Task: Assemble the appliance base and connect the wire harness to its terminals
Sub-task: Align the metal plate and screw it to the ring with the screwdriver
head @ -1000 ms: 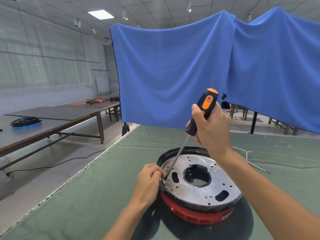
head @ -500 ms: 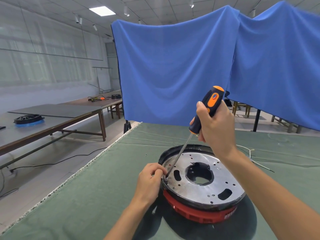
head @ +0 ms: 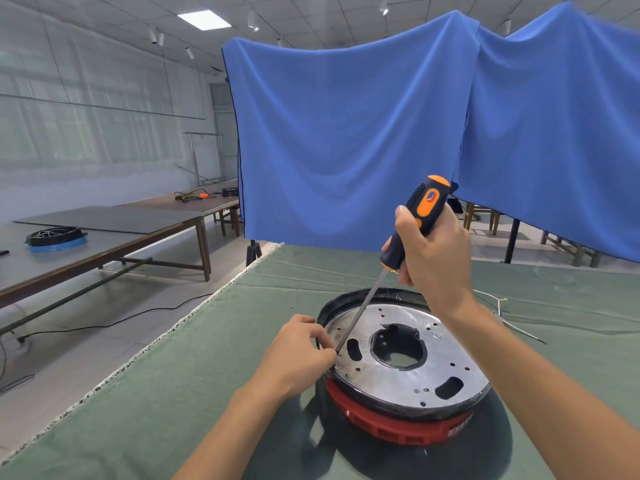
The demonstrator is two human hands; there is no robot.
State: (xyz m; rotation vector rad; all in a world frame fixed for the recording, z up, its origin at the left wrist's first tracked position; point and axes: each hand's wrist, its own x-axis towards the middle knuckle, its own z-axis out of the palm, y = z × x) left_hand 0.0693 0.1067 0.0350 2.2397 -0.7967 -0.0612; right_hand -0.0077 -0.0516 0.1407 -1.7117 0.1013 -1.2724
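Mid-assembly: right hand grips screwdriver, left hand pinches at its tip on metal base plate; wire harness lies unconnected.

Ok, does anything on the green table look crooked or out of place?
The appliance base sits tilted, its metal plate sloping instead of lying flat. One small screw lies loose on the green table, left of it.

Table draped in green felt cloth, round red-and-black appliance base with silver metal plate resting on it, thin white wire harness lying beyond, tiny screw near left edge
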